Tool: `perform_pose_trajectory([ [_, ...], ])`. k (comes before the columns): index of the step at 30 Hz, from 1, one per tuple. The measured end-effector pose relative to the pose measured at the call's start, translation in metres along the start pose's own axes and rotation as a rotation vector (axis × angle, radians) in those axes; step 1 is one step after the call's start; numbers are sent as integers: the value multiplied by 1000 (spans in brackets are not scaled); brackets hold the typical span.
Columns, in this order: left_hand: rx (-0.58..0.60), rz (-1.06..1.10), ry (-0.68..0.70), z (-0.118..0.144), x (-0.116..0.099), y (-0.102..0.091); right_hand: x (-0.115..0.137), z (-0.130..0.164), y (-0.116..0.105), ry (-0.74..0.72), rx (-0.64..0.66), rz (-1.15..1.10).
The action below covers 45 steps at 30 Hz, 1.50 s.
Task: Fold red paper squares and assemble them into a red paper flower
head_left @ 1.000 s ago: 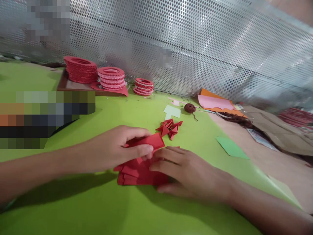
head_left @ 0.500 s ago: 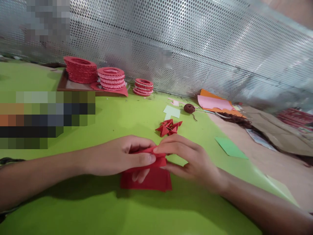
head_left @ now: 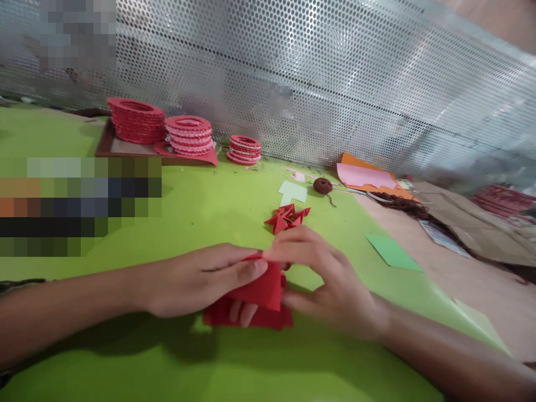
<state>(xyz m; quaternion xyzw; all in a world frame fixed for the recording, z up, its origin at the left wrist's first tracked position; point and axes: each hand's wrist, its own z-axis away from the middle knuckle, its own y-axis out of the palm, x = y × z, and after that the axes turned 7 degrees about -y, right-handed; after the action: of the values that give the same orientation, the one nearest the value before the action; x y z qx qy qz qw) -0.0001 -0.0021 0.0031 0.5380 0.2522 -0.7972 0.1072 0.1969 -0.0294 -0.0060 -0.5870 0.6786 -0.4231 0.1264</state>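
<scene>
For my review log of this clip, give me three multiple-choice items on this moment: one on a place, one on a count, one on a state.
1. Where do the small folded red pieces lie?
A. Beyond the hands, on the green table
B. On the brown tray
C. On the orange sheet

2. How many stacks of red rings stand along the mesh wall?
A. One
B. Three
C. Five

3. What is the state of the red paper at the hands?
A. Lying flat, untouched
B. Held only by one hand
C. Pinched by the left hand and the right hand above a red pile

Answers: 1 A, they sit on the green just past the fingers; 2 B, three stacks show; 3 C, both hands' fingertips meet on its top edge.
</scene>
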Motion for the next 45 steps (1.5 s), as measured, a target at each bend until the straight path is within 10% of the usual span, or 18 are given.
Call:
perform_pose_trajectory([
  [7,-68,-4,3,4,-1,2,0,-1,-5,-86,8,69],
  [16,-318,-155,92,-4,3,1,7,-9,-6,270,-144,-92],
  [45,-384,-375,235,-16,4,5,9,-11,1,496,-294,-222],
])
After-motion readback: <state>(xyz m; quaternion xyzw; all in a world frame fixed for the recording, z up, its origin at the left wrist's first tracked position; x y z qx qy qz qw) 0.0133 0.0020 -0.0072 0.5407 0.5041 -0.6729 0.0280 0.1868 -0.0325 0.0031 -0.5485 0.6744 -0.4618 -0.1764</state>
